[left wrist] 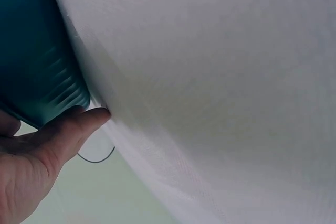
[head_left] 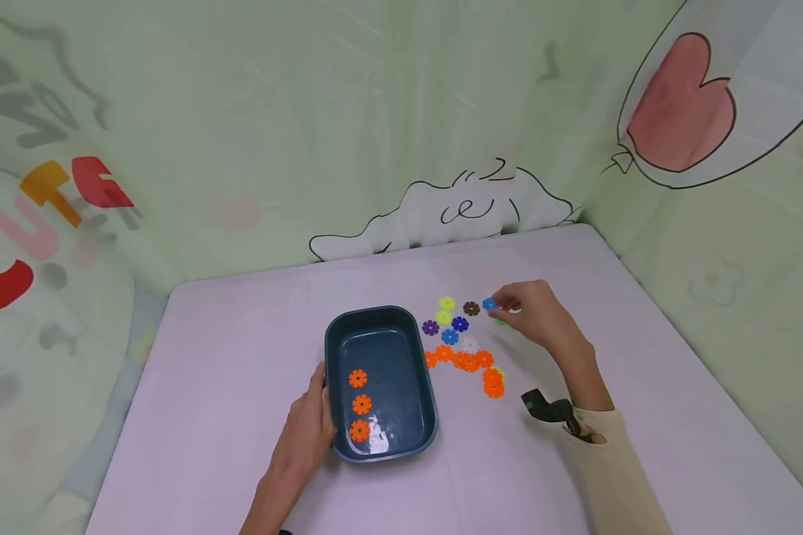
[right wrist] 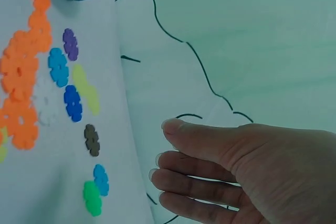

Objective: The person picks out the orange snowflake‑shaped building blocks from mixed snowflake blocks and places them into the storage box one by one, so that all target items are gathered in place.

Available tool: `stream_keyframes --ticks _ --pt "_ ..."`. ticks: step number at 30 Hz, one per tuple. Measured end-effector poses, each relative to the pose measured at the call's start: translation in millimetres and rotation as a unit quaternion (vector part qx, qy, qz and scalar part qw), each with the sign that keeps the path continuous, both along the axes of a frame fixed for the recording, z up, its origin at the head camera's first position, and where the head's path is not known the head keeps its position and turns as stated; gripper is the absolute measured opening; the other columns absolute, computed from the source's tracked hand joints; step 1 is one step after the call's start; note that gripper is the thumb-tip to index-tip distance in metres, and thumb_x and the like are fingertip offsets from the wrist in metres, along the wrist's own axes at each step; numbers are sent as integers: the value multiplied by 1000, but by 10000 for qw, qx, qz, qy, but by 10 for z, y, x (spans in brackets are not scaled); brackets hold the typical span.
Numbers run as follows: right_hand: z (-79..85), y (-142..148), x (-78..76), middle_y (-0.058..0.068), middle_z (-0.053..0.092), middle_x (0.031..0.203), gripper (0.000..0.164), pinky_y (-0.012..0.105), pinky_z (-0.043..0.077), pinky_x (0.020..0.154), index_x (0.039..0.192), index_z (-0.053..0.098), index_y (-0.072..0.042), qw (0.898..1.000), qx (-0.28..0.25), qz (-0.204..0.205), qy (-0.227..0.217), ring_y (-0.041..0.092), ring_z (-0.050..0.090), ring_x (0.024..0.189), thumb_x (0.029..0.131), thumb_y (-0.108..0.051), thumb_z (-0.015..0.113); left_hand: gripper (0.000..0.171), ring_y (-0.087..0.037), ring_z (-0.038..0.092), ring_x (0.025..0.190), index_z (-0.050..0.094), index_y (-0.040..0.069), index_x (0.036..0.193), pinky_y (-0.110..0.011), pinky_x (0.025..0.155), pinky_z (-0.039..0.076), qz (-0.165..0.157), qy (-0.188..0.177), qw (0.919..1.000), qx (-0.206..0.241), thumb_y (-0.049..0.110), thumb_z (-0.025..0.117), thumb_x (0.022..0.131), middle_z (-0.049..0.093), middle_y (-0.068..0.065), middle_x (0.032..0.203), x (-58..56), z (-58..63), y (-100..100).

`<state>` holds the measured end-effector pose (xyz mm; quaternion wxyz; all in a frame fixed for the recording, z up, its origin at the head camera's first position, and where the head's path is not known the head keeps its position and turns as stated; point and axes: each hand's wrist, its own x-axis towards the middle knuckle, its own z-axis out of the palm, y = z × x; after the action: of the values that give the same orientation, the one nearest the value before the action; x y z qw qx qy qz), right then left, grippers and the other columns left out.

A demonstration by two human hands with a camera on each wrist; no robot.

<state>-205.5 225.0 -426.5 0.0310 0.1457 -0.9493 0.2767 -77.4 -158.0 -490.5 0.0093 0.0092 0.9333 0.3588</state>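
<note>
- Left hand (head_left: 308, 423): we see it gripping the tray (head_left: 401, 394) at the side nearest that hand.
- Tray: we note a dark blue-green, rectangular body with rounded corners and a glossy floor, positioned directly right of the left hand.
- Three orange discs (head_left: 361, 404): inside the tray, in a column on the left-hand side. We observe flat, bright pieces with notched, flower-like edges.
- Orange cluster (head_left: 444, 353): on the table between the hands, beyond the tray; we see notched discs overlapping in an uneven band. A yellow disc (head_left: 500, 374) shows partly beneath its right end.
- Mixed discs, between the cluster and the right hand: we identify a purple disc (head_left: 430, 328), two yellow discs (head_left: 447, 302), a light blue disc (head_left: 450, 336), a dark blue disc (head_left: 459, 324), a pale white disc (head_left: 470, 345) and a brown disc (head_left: 471, 308).
- Blue disc (head_left: 488, 304): at the right hand's fingertips, adjoining a green disc (right wrist: 92, 199). We cannot tell whether the fingertips touch it.
- Right hand (head_left: 535, 312): we see thumb and fingers parted and loosely bent.
</note>
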Motion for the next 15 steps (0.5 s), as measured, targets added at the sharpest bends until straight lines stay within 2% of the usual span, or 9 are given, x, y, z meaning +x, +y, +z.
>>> stream_keyframes --ticks 7,15 --pt "-139 115 121 15 78 94 18 53 66 86 106 80 5 9997 -56 -161 -196 32 72 88 94 -8 84 58 -41 55 146 26 -1 169 -55 118 46 -14 29 10000 -26 19 43 117 51 -24 162 4 -7 1" --pt "-308 161 207 6 74 83 11 33 63 72 96 79 1 9994 -106 -56 -328 22 68 78 91 -6 87 58 -41 56 144 25 1 170 -55 117 47 48 -90 9999 -60 20 43 117 51 -23 162 10 15 10"
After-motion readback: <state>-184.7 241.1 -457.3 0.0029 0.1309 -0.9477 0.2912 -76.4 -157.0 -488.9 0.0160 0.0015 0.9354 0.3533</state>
